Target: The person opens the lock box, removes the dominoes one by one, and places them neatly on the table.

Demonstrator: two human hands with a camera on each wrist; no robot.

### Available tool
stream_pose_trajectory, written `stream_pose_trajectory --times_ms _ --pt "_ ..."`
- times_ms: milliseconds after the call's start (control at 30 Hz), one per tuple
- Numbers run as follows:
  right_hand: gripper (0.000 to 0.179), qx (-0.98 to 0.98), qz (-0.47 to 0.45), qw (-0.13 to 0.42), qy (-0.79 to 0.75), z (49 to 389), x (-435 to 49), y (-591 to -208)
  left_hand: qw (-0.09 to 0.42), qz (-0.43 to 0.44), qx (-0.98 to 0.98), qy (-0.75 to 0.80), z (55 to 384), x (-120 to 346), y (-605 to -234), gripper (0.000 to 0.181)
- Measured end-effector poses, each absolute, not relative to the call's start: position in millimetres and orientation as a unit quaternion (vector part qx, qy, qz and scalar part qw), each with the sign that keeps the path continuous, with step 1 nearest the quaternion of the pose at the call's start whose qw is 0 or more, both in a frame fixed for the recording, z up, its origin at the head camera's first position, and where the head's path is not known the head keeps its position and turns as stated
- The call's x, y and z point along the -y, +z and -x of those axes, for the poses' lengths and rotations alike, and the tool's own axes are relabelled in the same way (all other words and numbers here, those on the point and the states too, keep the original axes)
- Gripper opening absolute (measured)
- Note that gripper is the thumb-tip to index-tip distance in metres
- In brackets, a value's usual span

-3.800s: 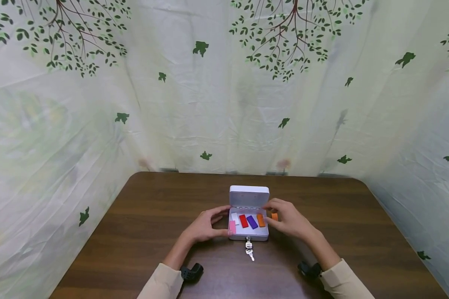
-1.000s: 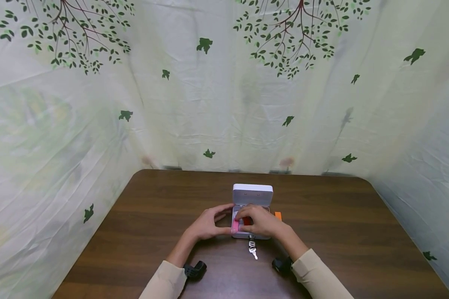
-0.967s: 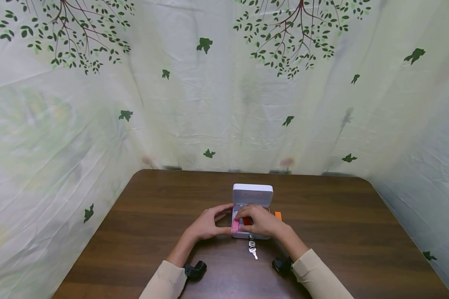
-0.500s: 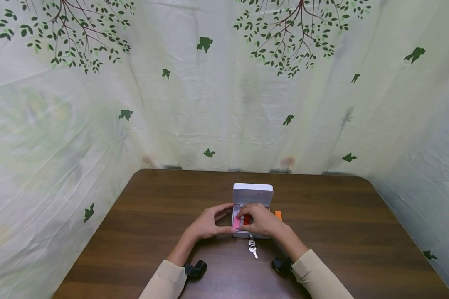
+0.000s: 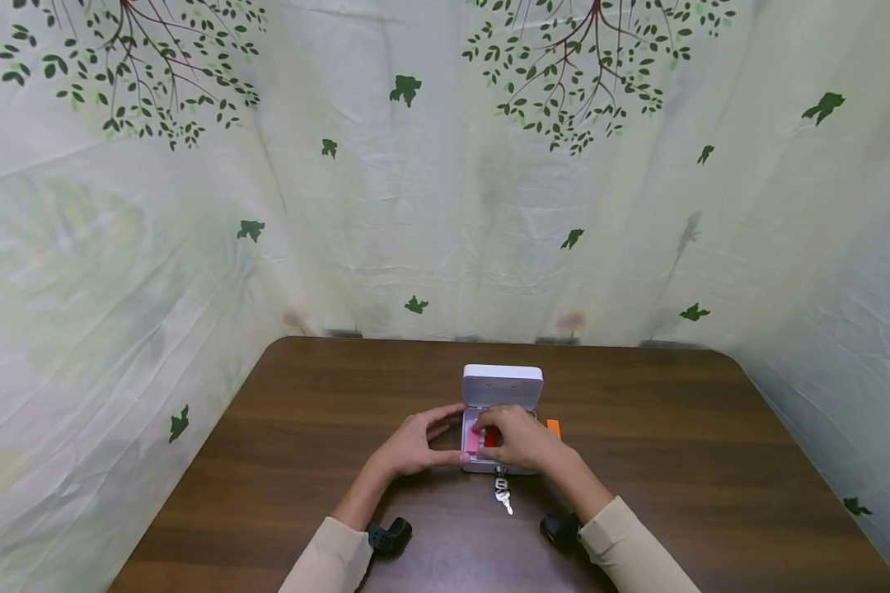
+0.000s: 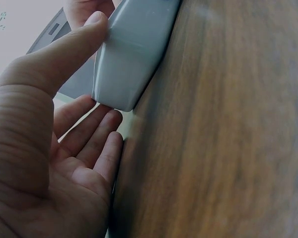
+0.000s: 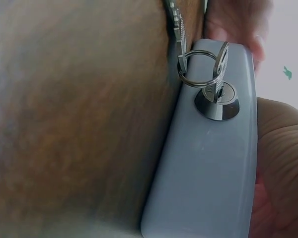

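Observation:
A small white lockbox (image 5: 502,373) stands on the table with its lid raised. My left hand (image 5: 414,449) holds the box's left side, thumb at the front corner and fingers at the back. In the left wrist view, that thumb presses the top edge of the grey-white wall (image 6: 134,59). Reaching into the box from the right, my right hand (image 5: 521,436) pinches a pink block (image 5: 472,442) near the left wall. A red block (image 5: 491,436) shows under its curled fingers; the rest of the inside is hidden by this hand.
A key (image 7: 220,67) sits in the front lock, and a second key (image 5: 503,499) hangs from its ring onto the brown wooden table (image 5: 326,395). An orange block (image 5: 554,427) lies just right of the box. A leaf-patterned curtain (image 5: 445,206) surrounds the table.
My right hand has moved left from the box's right side to the pink block. Over the last second the pink block shifts slightly right, away from the left wall. The left hand keeps its hold.

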State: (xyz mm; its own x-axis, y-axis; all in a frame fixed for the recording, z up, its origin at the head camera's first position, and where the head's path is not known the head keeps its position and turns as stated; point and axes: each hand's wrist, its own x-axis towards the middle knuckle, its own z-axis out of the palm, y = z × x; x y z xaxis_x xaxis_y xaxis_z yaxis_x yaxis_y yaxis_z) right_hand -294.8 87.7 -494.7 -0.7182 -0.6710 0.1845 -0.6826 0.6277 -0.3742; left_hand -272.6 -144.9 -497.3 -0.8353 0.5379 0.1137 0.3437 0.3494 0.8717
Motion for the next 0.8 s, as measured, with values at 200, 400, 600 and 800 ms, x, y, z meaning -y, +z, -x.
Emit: stream_pose_trajectory --times_ms 200,400,600,800 --pt "0.039 0.907 -0.355 -0.006 0.224 293.5 -89.1 -492.3 0.099 -0.266 -0.817 0.503 269.5 144.3 -491.3 0.077" --pt "0.047 0.915 -0.348 -0.023 0.202 292.5 -88.9 -488.6 0.098 -0.268 -0.819 0.499 271.5 143.8 -490.9 0.078" --pt "0.049 0.919 -0.342 -0.031 0.195 292.9 -89.1 -488.5 0.097 -0.268 -0.819 0.498 272.1 143.6 -492.2 0.078" --pt "0.048 0.913 -0.347 -0.021 0.213 294.1 -90.9 -493.7 0.093 -0.27 -0.814 0.506 271.4 143.8 -493.4 0.077"
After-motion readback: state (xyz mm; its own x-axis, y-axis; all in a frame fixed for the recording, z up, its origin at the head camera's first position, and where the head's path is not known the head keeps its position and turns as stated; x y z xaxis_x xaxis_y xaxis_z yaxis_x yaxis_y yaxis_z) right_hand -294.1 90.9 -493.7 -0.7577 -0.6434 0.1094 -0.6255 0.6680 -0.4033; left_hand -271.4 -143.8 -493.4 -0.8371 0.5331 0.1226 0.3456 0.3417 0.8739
